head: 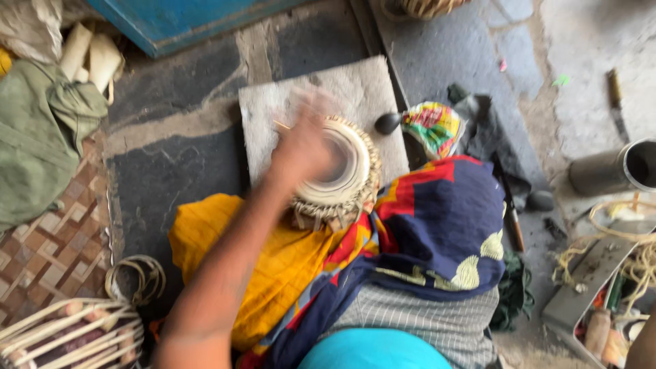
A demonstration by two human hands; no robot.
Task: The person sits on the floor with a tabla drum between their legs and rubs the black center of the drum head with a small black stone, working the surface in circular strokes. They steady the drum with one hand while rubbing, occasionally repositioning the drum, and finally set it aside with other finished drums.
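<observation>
A: From the head view, which containers do we see?

B: At the lower right a grey metal tray holds small tools and bits too blurred for us to name, with pale cord looped over it. Just above lies a metal cylinder on its side, its dark mouth facing right; we cannot see inside.

A: And the drum?

B: The small drum sits against our lap, on the yellow cloth and beside the blue patterned cloth, its pale head ringed by woven straps. Behind it a grey stone slab lies on the floor. Another strapped drum shows at the lower left.

A: How is our left hand held?

B: The arm reaches up from the lower left, the hand over the drum's near rim. It is motion-blurred, so we cannot tell how far the fingers are curled or whether they grip the thin stick poking out beside them. Our right hand is out of sight.
</observation>
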